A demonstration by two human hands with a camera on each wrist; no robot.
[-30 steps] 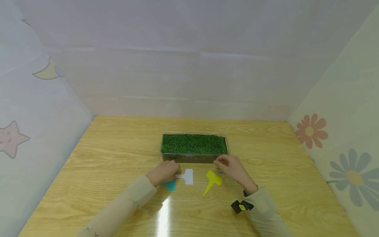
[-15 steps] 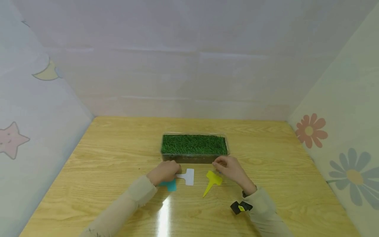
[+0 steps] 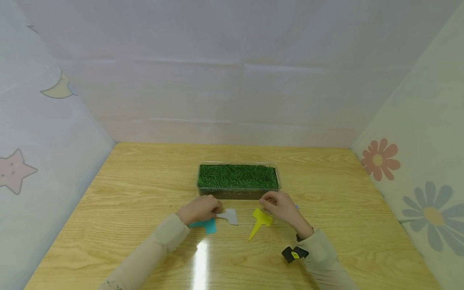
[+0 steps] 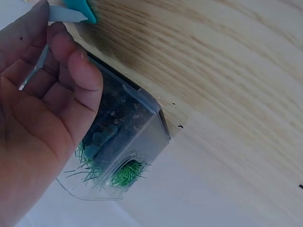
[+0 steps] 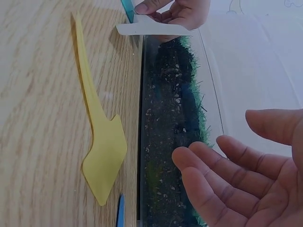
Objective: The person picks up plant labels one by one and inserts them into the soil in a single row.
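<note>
My left hand [image 3: 200,208] pinches the stem of a white T-shaped plant label [image 3: 231,216], whose head tilts up from the table in the right wrist view. Under the left hand lies a teal plant label [image 3: 209,226]. My right hand [image 3: 283,208] holds nothing; its fingers are loosely bent and the thumb stands apart in the right wrist view. In front of that hand a yellow plant label [image 3: 262,219] lies flat, stem toward me. A blue label [image 5: 120,213] shows only in part. Behind both hands stands a clear planter box [image 3: 235,194] of dark soil and green grass.
The wooden table [image 3: 145,173] runs back to a pale draped wall [image 3: 232,100]. Side drapes carry a star [image 3: 14,171] and flowers [image 3: 433,217]. A dark band [image 3: 295,254] sits on the right sleeve.
The white label has gone from lying flat to tilting, its stem in the left hand's fingers. The left hand has shifted slightly. The right hand has barely moved.
</note>
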